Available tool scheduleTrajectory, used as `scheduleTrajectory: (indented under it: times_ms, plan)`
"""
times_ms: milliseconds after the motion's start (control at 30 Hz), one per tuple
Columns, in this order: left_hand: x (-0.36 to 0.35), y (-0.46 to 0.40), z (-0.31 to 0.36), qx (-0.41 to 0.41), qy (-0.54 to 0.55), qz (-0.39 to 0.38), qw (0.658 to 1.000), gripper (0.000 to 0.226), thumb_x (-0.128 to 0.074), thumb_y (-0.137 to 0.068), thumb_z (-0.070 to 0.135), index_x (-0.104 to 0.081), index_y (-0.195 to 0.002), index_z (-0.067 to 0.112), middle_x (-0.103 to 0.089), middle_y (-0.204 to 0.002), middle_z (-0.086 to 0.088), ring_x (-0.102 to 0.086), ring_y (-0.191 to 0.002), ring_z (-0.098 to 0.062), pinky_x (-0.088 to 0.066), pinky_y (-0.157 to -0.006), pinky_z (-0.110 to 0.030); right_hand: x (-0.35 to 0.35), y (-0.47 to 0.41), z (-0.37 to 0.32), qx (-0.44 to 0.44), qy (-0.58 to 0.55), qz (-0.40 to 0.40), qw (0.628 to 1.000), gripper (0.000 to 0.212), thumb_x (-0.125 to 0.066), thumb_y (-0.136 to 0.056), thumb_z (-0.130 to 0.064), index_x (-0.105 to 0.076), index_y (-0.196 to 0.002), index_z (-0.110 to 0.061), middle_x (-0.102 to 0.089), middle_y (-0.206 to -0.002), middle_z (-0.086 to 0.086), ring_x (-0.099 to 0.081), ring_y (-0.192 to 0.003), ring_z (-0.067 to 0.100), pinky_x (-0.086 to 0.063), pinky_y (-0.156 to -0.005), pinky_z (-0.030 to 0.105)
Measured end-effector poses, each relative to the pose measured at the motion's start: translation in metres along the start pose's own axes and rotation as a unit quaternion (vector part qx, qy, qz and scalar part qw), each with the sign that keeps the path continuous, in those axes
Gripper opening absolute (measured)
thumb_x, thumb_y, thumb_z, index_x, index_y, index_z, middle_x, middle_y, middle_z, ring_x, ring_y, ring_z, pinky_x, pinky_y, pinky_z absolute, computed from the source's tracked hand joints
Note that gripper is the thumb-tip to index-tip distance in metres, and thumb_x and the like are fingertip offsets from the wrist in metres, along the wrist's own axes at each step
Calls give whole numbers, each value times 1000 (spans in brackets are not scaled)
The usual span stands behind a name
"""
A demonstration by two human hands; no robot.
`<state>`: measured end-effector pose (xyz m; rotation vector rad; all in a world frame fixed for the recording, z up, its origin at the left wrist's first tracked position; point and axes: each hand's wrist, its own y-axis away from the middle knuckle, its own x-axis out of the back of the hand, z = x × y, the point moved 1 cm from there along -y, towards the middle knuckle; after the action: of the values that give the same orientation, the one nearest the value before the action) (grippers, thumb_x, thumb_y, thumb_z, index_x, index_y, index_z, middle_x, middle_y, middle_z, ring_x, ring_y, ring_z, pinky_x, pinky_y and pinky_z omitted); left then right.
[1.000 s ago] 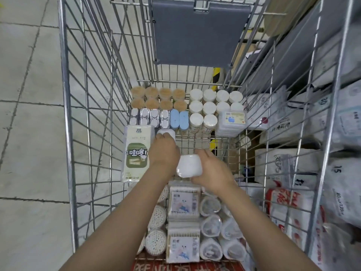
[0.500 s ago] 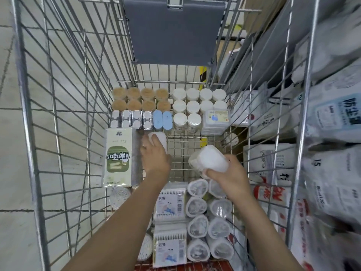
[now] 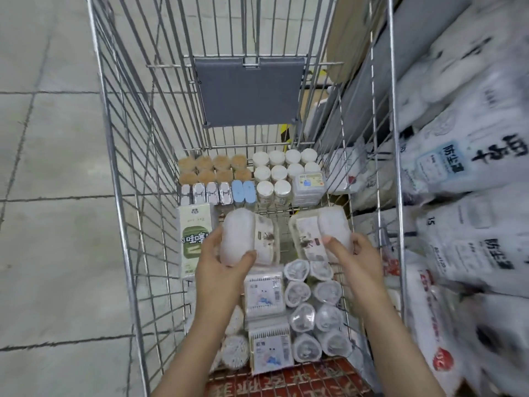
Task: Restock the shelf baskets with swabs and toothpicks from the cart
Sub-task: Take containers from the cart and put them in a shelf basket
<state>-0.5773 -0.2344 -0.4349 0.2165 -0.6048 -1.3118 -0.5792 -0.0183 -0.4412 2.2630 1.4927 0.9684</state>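
I look down into a wire shopping cart [image 3: 126,224]. My left hand [image 3: 221,270] grips a white oval swab container [image 3: 246,237], held on its side above the cart floor. My right hand [image 3: 353,263] grips a second white oval swab container [image 3: 317,233], lid facing right. Below my hands lie flat swab boxes [image 3: 264,292] and several clear round swab tubs [image 3: 313,316]. At the cart's far end stand tan-topped toothpick jars [image 3: 213,167] and white-lidded jars [image 3: 283,170].
A green and white box [image 3: 196,239] leans on the cart's left wall. Silver and blue cases [image 3: 217,193] sit in a row mid-cart. Shelves of white bagged goods [image 3: 472,173] run along the right. Tiled floor [image 3: 51,196] lies to the left.
Both hands have lifted their white containers up off the cart's contents and toward me, and they now hold them side by side. The view has tilted back.
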Motion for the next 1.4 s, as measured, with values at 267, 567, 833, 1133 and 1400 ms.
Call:
scheduleTrajectory:
  times_ms: [267, 567, 833, 1133, 1400]
  plan:
    - [119, 90, 28, -63, 35, -74, 995, 54, -70, -82, 11, -46, -124, 33, -53, -113, 19, -57, -83, 15, -44, -57, -5, 17, 158, -31, 50, -80, -45, 995, 61, -71, -57, -62, -63, -105, -26, -73, -95, -6, -70, -88, 14, -52, -79, 34]
    - [226, 176, 59, -104, 54, -229, 966, 60, -73, -52, 37, -60, -110, 26, -68, -109, 5, -62, -100, -12, -47, -76, -15, 57, 349, -12, 58, -185, 42, 980, 32, -74, -79, -30, -55, -105, -25, -62, -100, -11, -63, -75, -3, -48, -60, 14]
    - [225, 279, 79, -67, 111, -418, 899, 114, -93, -9, 43, -60, -113, 10, -73, -99, -3, -70, -79, -14, -54, -58, -18, 127, 501, 46, 47, -278, 180, 942, 72, -86, -49, -56, -63, -110, -27, -71, -104, -1, -69, -92, 19, -52, -83, 42]
    - [165, 439, 54, -81, 15, -597, 798, 109, -92, -17, 45, -61, -117, 15, -71, -107, -8, -69, -86, -23, -48, -78, -41, 181, 682, 151, 52, -322, 374, 868, 61, -74, -50, -62, -65, -103, -33, -70, -103, 0, -68, -90, 20, -55, -83, 46]
    - [145, 607, -22, -110, -71, -686, 715, 109, -89, -19, 60, -60, -118, 26, -66, -117, -3, -64, -104, -25, -49, -89, -43, 197, 845, 265, 23, -350, 496, 794, 77, -79, -35, -72, -68, -99, -30, -71, -98, 1, -67, -91, 24, -53, -80, 43]
